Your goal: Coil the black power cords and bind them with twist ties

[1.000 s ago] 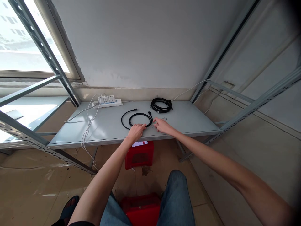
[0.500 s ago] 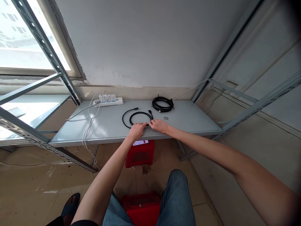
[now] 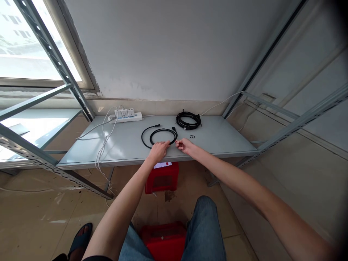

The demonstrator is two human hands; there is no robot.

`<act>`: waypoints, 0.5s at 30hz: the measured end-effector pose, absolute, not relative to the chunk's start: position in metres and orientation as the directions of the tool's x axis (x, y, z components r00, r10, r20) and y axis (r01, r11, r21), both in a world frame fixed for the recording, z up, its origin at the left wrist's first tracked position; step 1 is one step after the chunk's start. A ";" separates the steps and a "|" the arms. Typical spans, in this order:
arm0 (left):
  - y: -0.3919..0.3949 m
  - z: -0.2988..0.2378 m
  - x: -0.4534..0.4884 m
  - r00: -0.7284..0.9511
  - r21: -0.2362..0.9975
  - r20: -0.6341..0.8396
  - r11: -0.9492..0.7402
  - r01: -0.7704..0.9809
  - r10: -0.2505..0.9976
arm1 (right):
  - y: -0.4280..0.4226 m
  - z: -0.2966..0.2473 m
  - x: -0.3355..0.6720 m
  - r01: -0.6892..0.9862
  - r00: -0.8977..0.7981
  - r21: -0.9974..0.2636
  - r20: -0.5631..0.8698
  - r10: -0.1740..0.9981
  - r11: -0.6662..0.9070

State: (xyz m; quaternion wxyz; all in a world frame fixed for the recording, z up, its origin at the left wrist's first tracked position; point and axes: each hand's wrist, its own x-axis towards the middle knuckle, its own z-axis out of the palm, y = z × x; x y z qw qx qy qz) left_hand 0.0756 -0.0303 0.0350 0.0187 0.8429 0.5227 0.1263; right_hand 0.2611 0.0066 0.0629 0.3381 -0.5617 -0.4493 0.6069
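Note:
A thin black cable (image 3: 162,129) lies in a loose loop on the grey shelf (image 3: 130,146), its two plug ends showing near the top of the loop. My left hand (image 3: 160,150) is closed on the near side of this loop, pressing it at the shelf's front edge. Just right of the loop, my right hand (image 3: 185,145) is pinched with its fingers curled; anything between the fingertips is too small to make out. Small black ties (image 3: 192,136) lie beyond my right hand. Behind them rests a thicker coil of black cable (image 3: 188,120).
At the back left sits a white power strip (image 3: 126,117) with plugs in it, and white cords (image 3: 101,149) hang over the front edge. Metal uprights (image 3: 62,69) frame the shelf. Below stands a red stool (image 3: 162,179) with a phone-like screen (image 3: 162,165) on it.
My right hand has drawn slightly right, off the loop, and its fingers have curled more. My left hand has stayed on the cable.

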 end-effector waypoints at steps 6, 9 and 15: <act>-0.028 0.032 0.075 0.429 0.153 0.191 -0.459 0.875 0.883 | 0.007 0.062 0.268 -0.178 -0.237 -0.817 -0.506 0.829 -0.549; -0.027 0.031 0.076 0.430 0.151 0.196 -0.460 0.875 0.882 | 0.007 0.058 0.275 -0.020 -0.294 -0.864 -0.476 0.829 -0.503; -0.027 0.031 0.075 0.450 0.127 0.201 -0.478 0.869 0.870 | 0.005 0.056 0.285 0.627 -0.368 -0.770 -0.165 0.915 0.114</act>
